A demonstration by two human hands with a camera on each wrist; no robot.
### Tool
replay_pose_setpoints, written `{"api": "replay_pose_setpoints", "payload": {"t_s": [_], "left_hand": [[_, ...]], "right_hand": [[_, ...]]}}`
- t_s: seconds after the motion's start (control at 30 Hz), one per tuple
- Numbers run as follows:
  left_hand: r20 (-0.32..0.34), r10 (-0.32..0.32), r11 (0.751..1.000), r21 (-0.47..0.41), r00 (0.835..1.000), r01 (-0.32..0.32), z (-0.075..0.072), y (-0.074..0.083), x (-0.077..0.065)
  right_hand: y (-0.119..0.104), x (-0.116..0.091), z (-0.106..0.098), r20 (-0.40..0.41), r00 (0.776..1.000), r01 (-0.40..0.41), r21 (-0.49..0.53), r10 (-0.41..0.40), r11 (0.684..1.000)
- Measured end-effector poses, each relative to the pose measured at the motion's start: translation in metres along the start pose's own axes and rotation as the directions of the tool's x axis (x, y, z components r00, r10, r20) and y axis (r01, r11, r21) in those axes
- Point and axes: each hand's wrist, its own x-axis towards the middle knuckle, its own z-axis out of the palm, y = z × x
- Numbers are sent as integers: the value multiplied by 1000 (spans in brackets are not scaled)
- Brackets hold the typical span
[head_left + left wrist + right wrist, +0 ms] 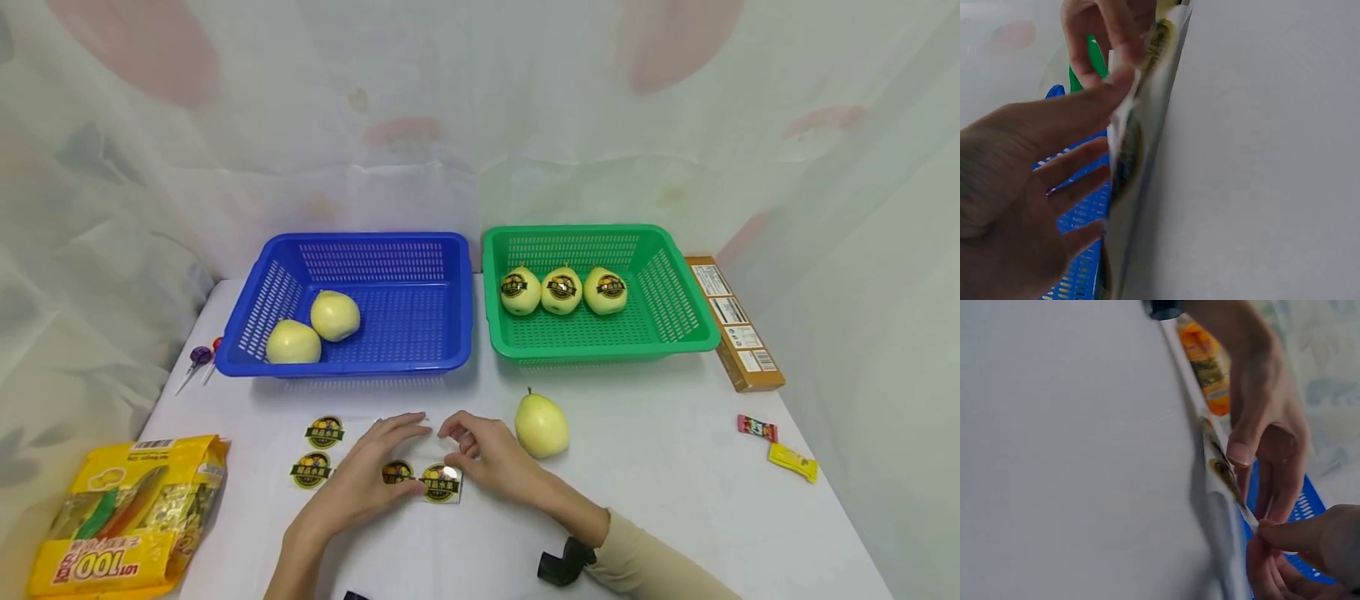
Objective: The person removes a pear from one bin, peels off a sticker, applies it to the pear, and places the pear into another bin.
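Note:
A sheet of round black-and-gold fruit stickers (311, 471) lies before me on the white table. Across its middle stretches my left hand (367, 475), fingers spread and fairly straight. Its thumb (1242, 452) rests by the stickers at the near edge. From the other side my right hand (491, 454) pinches the sheet's right edge between thumb and forefinger, close to the end sticker (441, 483). That end looks slightly raised in the right wrist view. A pale yellow pear (542, 426) without a sticker sits just beyond the right hand.
Two bare pears lie in the blue basket (405, 367) at the back left. The green basket (600, 350) holds three stickered pears. Around the edges are a yellow snack bag (127, 517), lollipops (199, 357), a brown box (735, 325), small candies (792, 461) and a black object (564, 563).

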Motion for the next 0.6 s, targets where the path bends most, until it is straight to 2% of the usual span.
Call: {"api": "replay_pose_setpoints", "payload": {"t_s": [0.07, 0.2, 0.27, 0.33, 0.47, 0.53, 0.6], "left_hand": [[-24, 10, 1000, -26, 1000, -10, -2, 0, 0], [-96, 50, 998, -23, 994, -52, -3, 1, 2], [-133, 77, 997, -11, 988, -79, -3, 2, 4], [-167, 96, 995, 5, 981, -97, -3, 4, 5], [-204, 94, 995, 2, 974, -96, -5, 7, 4], [-214, 80, 996, -12, 973, -84, -6, 9, 4], [-206, 61, 997, -39, 977, -70, -7, 9, 4]], "right_hand": [[-4, 1, -5, -21, 1000, -7, 116, 9, 993], [-11, 3, -15, -58, 998, -2, 304, 21, 953], [-14, 4, -19, -68, 997, 0, 353, 25, 936], [-16, 4, -20, -82, 996, 11, 360, 19, 933], [-17, 3, -21, -110, 992, 83, 261, -55, 962], [-16, 3, -21, -129, 983, 149, 133, -132, 980], [-14, 2, -21, -153, 962, 227, -12, -226, 974]]}}
